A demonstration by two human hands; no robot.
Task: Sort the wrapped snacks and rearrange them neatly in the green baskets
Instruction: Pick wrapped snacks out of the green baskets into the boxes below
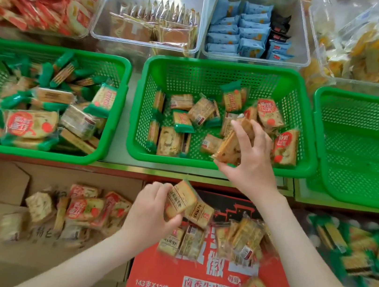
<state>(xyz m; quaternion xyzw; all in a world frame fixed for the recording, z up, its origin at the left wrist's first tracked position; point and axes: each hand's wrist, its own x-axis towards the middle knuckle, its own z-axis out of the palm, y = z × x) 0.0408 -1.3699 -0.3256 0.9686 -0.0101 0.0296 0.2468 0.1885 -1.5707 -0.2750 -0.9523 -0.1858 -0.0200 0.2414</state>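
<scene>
Three green baskets sit in a row before me: the left basket at ten o'clock is heaped with green- and red-wrapped snacks and cut off at the picture's edge, the middle basket at twelve holds scattered packs, and the right basket at three runs out of view. At seven o'clock a brown cardboard box holds more snacks, blurred beyond reading. At six a red carton carries loose packs. My right hand, at the middle basket's near rim, is curled round a stack of packs; my fingers hide how many. My left hand, above the red carton's far edge, grips one biscuit pack, its lower half hidden by my fingers.
</scene>
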